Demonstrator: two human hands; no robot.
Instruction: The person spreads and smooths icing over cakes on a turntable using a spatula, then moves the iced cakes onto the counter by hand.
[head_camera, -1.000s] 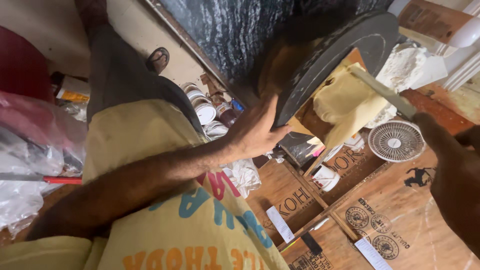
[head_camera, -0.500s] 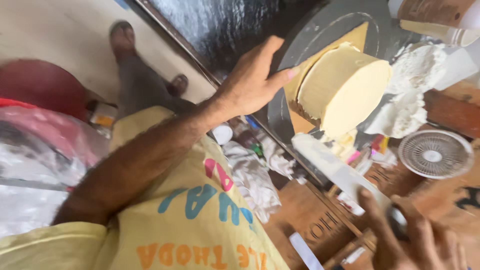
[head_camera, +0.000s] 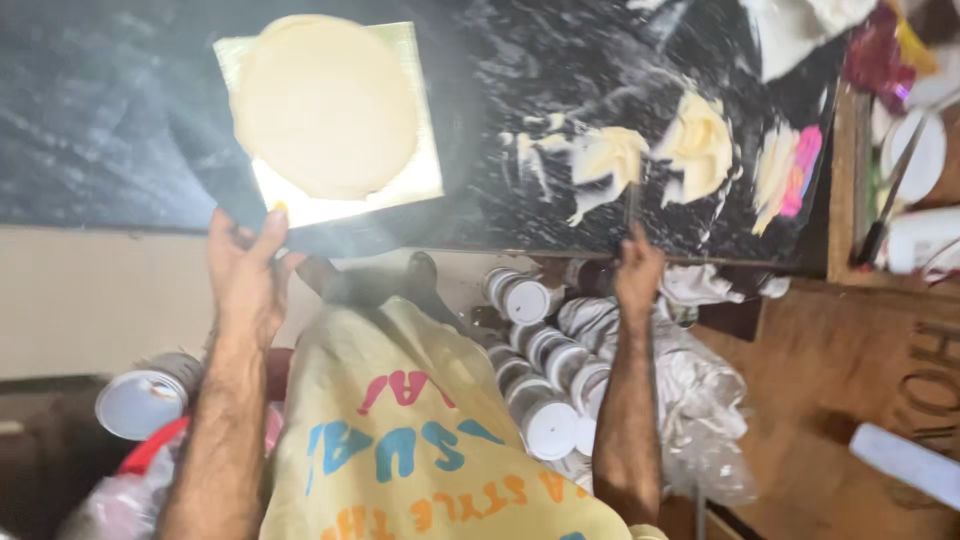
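Left hand (head_camera: 245, 270) fingers are grasping the turntable (head_camera: 330, 235) edge; the cake (head_camera: 325, 105) is sitting on its board (head_camera: 420, 175) just beyond them. Right hand (head_camera: 637, 272) fingers are clenching a spatula (head_camera: 632, 205), its tip touching cream (head_camera: 605, 160) on the dark tabletop (head_camera: 120, 120).

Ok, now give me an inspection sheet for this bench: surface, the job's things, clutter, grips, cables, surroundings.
Surface: black counter, streaked with white smears.
Job's things: round pale cake on a square gold board, on a dark turntable; palette knife.
Clutter: cream dabs and a pink smear on the counter.
Grips: left hand at the turntable's rim, hold unclear; right hand closed on the palette knife, blade in the cream.
Cables: nothing seen.
Surroundings: white-lidded tubs and plastic bags below the counter; cardboard box at right.
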